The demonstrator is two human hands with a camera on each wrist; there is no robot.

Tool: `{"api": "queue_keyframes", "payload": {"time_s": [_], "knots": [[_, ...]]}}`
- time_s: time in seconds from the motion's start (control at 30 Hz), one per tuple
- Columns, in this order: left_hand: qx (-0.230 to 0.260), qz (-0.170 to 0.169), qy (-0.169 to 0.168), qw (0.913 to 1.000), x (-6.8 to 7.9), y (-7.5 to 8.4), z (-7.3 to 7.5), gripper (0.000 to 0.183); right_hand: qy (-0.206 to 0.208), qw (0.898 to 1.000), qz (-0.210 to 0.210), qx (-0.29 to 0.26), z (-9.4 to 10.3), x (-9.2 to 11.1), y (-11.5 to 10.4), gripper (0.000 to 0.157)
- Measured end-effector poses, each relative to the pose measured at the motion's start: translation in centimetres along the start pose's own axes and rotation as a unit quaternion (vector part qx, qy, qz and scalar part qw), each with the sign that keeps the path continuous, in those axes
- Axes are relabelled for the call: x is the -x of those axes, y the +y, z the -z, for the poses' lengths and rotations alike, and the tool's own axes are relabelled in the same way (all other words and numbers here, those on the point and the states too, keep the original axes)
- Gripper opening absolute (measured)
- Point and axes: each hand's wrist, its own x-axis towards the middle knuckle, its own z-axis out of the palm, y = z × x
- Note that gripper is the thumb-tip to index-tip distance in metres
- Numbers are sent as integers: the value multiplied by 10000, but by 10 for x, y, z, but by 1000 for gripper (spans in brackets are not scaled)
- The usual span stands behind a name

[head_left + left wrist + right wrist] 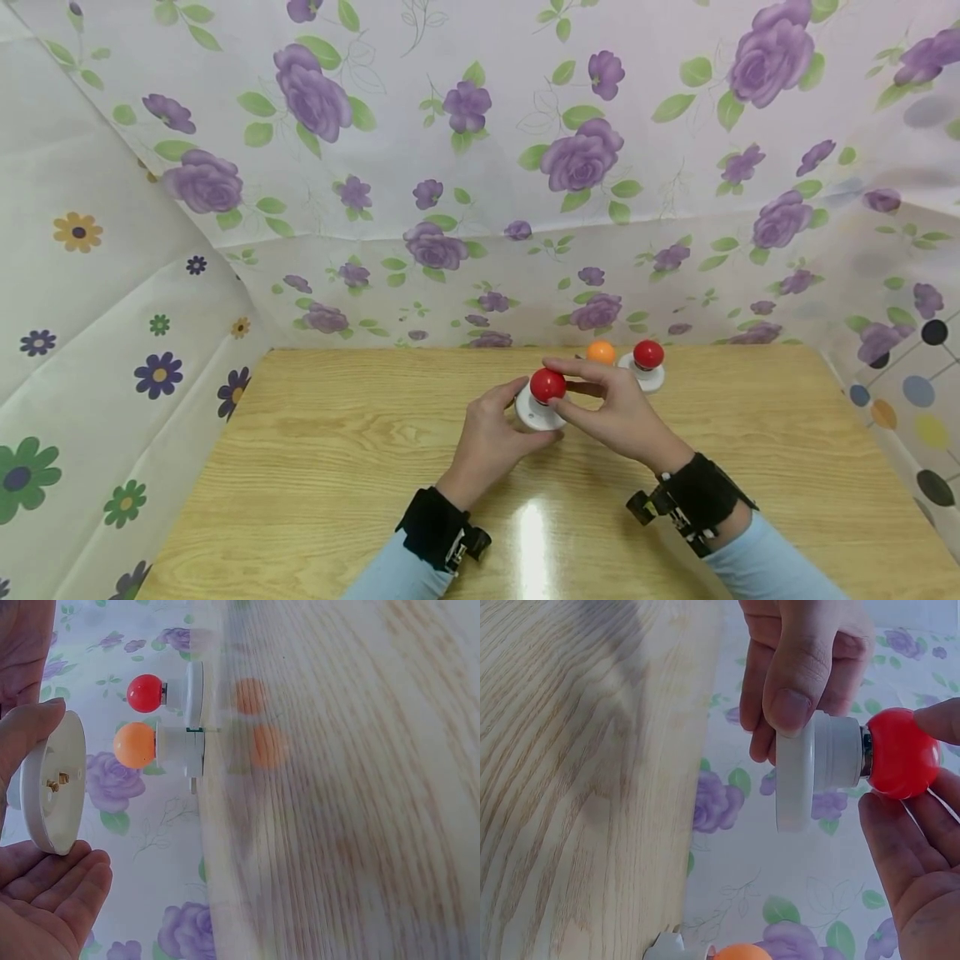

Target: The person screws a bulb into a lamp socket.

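My left hand [489, 432] grips the round white lamp holder [796, 780] by its rim, thumb on one side and fingers on the other. A red light bulb [904, 754] sits in the holder's socket, a thin band of its metal cap showing. The right hand [621, 414] pinches this bulb between thumb and fingers. Both hands are raised over the table, with the holder tilted. In the left wrist view the holder's hollow underside [71, 802] shows small brass screws.
Behind the right hand, near the table's back edge, stand an orange bulb [600, 352] in a white holder and another red bulb [648, 354] on a round white base [652, 381]. The wooden table [315, 467] meets flowered cloth [360, 292] at the back and sides.
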Motion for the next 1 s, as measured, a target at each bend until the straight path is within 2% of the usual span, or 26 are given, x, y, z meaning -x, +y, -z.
{"api": "queue_keyframes", "payload": {"time_s": [0.3, 0.7, 0.87, 1.0], "knots": [[-40, 11, -10, 10000, 0, 2, 0, 67, 152, 9997, -170, -26, 1, 0, -23, 43], [7, -19, -46, 10000, 1, -1, -2, 69, -57, 10000, 43, 53, 2, -1, -29, 48], [44, 42, -103, 9999, 1, 0, -3, 70, -150, 9999, 2, -7, 1, 0, -21, 46], [92, 7, -95, 9999, 1, 0, -3, 69, -180, 9998, -56, -17, 1, 0, -5, 45]]}}
